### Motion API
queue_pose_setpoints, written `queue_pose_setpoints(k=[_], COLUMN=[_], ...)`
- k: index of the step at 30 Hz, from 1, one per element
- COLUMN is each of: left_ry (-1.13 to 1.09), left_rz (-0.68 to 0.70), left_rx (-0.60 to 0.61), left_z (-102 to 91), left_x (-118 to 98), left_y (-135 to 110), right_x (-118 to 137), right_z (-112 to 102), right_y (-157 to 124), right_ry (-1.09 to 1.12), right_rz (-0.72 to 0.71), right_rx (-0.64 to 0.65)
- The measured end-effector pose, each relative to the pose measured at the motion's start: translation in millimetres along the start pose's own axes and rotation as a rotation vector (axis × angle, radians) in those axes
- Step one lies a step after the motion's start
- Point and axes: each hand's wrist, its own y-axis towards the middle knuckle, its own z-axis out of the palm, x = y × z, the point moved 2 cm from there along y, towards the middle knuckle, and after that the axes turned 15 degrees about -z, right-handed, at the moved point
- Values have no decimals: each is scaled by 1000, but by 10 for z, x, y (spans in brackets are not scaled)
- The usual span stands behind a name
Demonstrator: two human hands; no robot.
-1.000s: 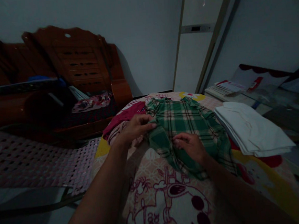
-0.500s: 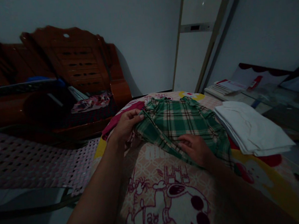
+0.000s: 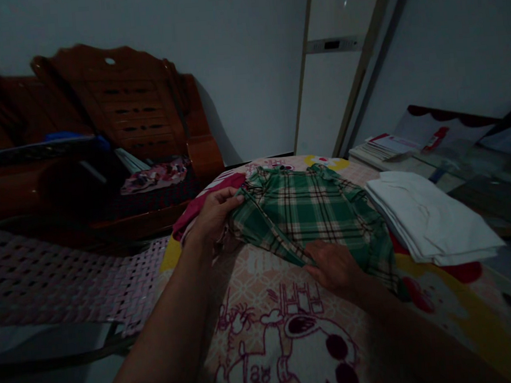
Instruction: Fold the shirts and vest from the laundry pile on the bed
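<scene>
A green plaid shirt [image 3: 314, 210] lies spread on a cartoon-print blanket [image 3: 270, 332]. My left hand [image 3: 213, 215] pinches the shirt's left edge, fingers closed on the fabric. My right hand [image 3: 334, 265] grips the shirt's lower edge near the middle, fingers curled on the cloth. A pink and red garment [image 3: 195, 211] lies bunched just under and behind my left hand.
A stack of folded white cloth [image 3: 429, 216] sits to the right of the shirt. Papers [image 3: 384, 146] lie at the back right. A dark wooden bench [image 3: 113, 132] with clutter stands at the left, and a woven pink mat [image 3: 59, 278] lies beside the blanket.
My left hand pulled the shirt's left side outward to the left, opening a fold. My right hand slid down to the lower hem and holds it there.
</scene>
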Motion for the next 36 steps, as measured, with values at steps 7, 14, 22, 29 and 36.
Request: queue_pose_setpoints(k=[7,14,22,29,36], left_ry=[14,42,17,34,33], left_rz=[-26,-19,-25,-27,-46], left_rx=[-59,-71,-81,-82,-97], left_z=[4,1,20,16,-16], left_x=[33,46,50,73,92], left_y=[20,25,15,38,54], right_x=[-23,24,86,19,-44], right_z=[32,66,38,94,145], right_y=[24,53,87,103,95], right_ry=[-35,-61,-106,-73,-40], right_rz=[28,54,54,93,80], right_rx=[20,-34,-68,18,0])
